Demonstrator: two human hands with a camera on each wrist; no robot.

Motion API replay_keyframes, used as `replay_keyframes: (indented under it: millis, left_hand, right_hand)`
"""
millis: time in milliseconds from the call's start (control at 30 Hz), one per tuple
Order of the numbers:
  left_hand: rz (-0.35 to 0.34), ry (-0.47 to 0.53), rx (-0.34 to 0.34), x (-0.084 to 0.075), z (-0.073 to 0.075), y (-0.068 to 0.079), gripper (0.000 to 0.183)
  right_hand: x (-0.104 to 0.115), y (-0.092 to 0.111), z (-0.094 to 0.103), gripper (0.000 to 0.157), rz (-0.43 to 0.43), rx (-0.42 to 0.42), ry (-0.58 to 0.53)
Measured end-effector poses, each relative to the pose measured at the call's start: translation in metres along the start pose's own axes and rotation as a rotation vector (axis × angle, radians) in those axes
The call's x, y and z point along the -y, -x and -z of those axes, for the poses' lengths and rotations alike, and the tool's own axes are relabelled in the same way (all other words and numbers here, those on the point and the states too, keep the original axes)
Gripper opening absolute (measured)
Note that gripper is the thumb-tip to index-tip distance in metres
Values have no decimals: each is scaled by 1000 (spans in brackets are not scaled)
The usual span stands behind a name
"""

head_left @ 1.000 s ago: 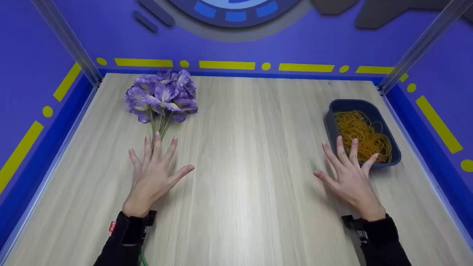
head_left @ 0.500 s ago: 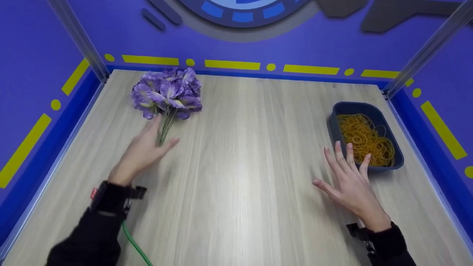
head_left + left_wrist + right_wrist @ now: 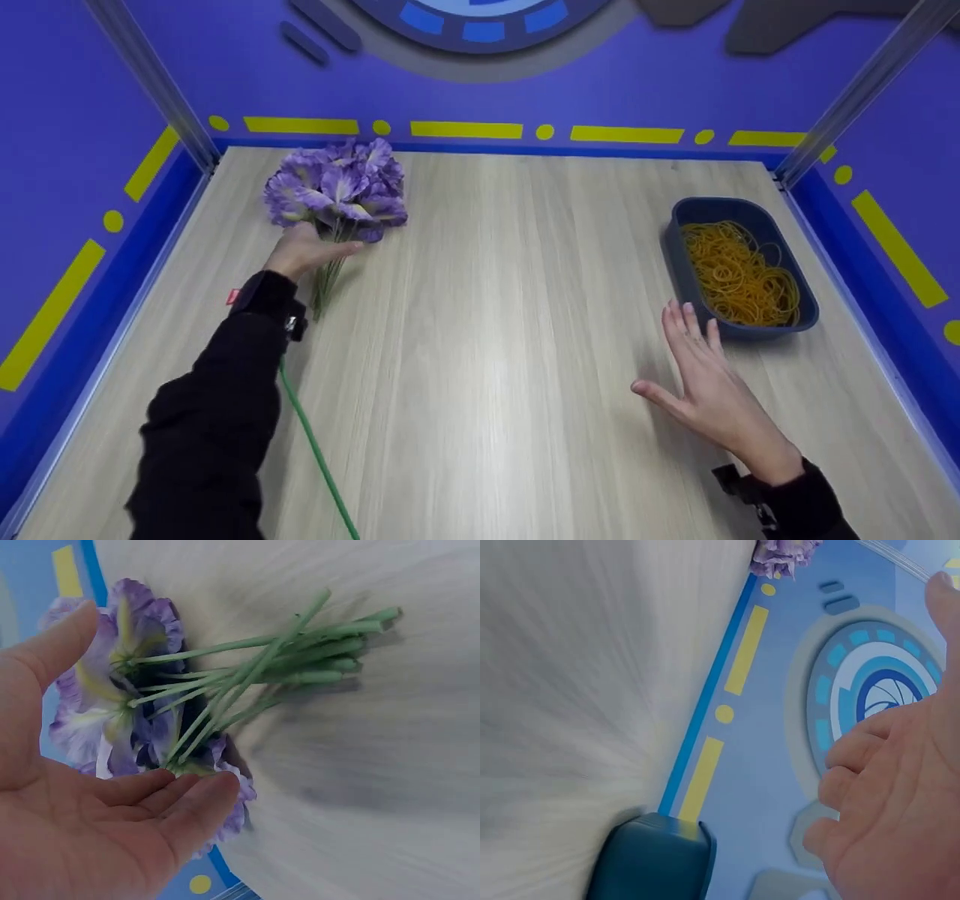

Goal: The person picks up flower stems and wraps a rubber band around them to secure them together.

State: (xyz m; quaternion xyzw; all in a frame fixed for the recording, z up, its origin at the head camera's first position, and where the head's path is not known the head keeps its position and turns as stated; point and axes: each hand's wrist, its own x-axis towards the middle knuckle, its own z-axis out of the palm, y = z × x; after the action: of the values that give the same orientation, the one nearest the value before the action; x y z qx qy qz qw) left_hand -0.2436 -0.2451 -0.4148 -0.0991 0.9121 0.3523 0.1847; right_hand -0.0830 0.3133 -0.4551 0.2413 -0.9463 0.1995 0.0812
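Note:
A bunch of purple artificial flowers (image 3: 337, 184) lies at the back left of the table, its green stems (image 3: 300, 652) pointing toward the person. My left hand (image 3: 304, 251) reaches over the stems just below the blooms. In the left wrist view the thumb and fingers of that hand (image 3: 112, 817) are spread apart on either side of the flowers, not closed round them. Near the front left corner of a dark blue bin (image 3: 679, 274) my right hand (image 3: 712, 390) hovers with fingers extended and holds nothing. Yellow rubber bands (image 3: 739, 274) fill the bin.
A wood-grain table (image 3: 487, 337) carries everything. Blue-purple panels (image 3: 525, 97) with yellow marks close off the back and both sides, with metal posts (image 3: 154, 82) at the corners. From the left wrist a green cable (image 3: 319, 450) trails to the front edge.
My left hand has moved forward along the stems toward the blooms and turned on its side. My right hand has drawn back slightly from the bin and tilted. Flowers and bin stay put.

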Motion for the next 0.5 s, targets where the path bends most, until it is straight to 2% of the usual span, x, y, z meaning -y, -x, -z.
replay_keyframes:
  millis: [233, 400, 500]
  left_hand:
    - [50, -52, -61, -13, -12, -22, 90]
    - [131, -83, -138, -16, -16, -36, 87]
    - [192, -114, -156, -13, -19, -44, 90]
  right_hand:
    - [3, 5, -6, 99, -54, 56, -59]
    - [4, 5, -7, 95, -75, 95, -92]
    - [2, 4, -7, 94, -90, 123, -103]
